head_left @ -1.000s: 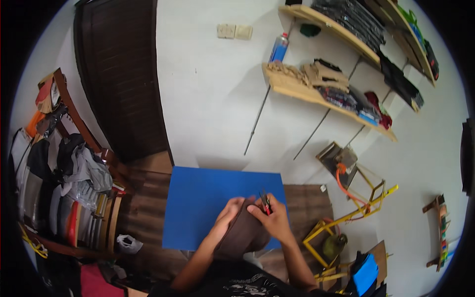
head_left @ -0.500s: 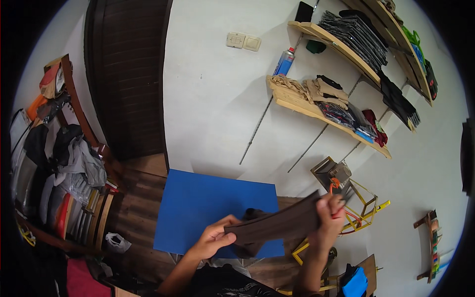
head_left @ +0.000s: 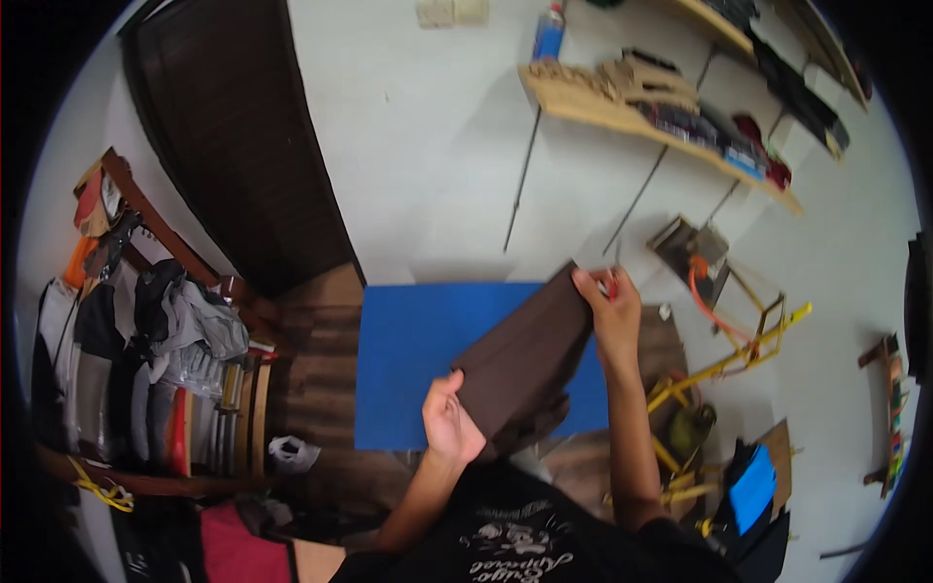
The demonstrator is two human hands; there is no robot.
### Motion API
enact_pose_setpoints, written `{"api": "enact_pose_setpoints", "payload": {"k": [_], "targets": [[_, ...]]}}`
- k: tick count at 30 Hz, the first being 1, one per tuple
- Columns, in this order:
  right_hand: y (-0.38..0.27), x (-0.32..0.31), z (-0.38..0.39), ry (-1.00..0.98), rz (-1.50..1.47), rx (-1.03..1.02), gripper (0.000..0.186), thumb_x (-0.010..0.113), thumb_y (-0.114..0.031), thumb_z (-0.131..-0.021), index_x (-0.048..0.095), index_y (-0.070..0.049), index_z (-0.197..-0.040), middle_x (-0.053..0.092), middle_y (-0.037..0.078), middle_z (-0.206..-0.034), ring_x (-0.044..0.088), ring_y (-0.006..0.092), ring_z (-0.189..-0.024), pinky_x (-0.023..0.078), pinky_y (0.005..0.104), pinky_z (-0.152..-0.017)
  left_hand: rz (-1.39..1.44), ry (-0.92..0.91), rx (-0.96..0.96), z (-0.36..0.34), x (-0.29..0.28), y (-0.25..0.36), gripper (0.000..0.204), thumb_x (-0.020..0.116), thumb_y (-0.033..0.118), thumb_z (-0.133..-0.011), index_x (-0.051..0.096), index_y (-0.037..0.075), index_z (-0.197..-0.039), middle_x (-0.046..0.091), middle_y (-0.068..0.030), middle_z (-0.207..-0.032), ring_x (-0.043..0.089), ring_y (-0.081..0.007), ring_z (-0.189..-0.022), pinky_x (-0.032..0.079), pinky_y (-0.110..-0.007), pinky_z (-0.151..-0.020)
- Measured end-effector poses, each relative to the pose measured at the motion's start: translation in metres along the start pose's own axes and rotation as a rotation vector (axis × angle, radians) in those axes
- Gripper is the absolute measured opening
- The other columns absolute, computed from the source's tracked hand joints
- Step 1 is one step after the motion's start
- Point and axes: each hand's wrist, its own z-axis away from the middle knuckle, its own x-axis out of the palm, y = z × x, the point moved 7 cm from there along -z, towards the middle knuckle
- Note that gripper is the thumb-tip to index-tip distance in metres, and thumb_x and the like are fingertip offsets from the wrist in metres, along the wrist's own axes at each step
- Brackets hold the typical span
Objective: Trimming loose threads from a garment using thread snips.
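Observation:
A dark brown piece of cloth (head_left: 530,360) is stretched between my two hands above the blue tabletop (head_left: 418,340). Its lower part hangs in loose folds near my body. My left hand (head_left: 453,420) grips the near left edge, thumb on top. At the far right corner, my right hand (head_left: 610,303) pinches the cloth between thumb and fingers. Something small and red (head_left: 609,288) also shows within the right hand, with a thin dark tip sticking up past the fingers; its kind is hard to make out.
Left of the table stands a wooden rack (head_left: 258,418) packed with fabric and bags; a white plastic bag (head_left: 293,453) lies on the floor. A yellow metal frame (head_left: 729,360) stands at right. Wall shelves (head_left: 583,102) hold folded cloth and a blue spray can (head_left: 548,37).
The cloth has turned from a narrow, nearly edge-on strip to a broad face tilted up to the right. My right hand has moved farther away, and the whole view has shifted.

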Motion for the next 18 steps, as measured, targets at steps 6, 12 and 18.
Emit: {"api": "enact_pose_setpoints", "payload": {"k": [6,12,18], "targets": [[0.026,0.024,-0.004,-0.105,0.069,0.024,0.025,0.074,-0.021,-0.083,0.058,-0.002,-0.079,0.047,-0.007,-0.065,0.04,0.0028,-0.062,0.033,0.02,-0.056,-0.064,0.05,0.104,0.007,-0.013,0.007,0.052,0.04,0.026,-0.094,0.042,-0.006,-0.134,0.046,-0.0183,-0.139,0.045,-0.0321,-0.128,0.034,-0.045,-0.108],[-0.002,0.008,0.019,-0.05,0.298,-0.035,0.029,0.067,-0.024,-0.089,0.053,-0.001,-0.079,0.043,0.0,-0.06,0.037,0.0059,-0.057,0.033,0.025,-0.051,-0.175,0.025,0.201,0.004,-0.002,0.012,0.054,0.038,0.027,-0.093,0.039,-0.007,-0.136,0.045,-0.0192,-0.14,0.044,-0.0327,-0.129,0.034,-0.045,-0.108],[-0.01,0.035,0.092,-0.308,0.262,-0.165,0.028,0.061,-0.021,-0.093,0.049,0.001,-0.079,0.04,0.01,-0.058,0.038,0.0127,-0.052,0.033,0.0308,-0.046,-0.319,-0.032,0.238,0.0,0.007,0.007,0.058,0.039,0.028,-0.091,0.038,-0.007,-0.136,0.046,-0.0204,-0.138,0.046,-0.0319,-0.127,0.034,-0.044,-0.108]]}}
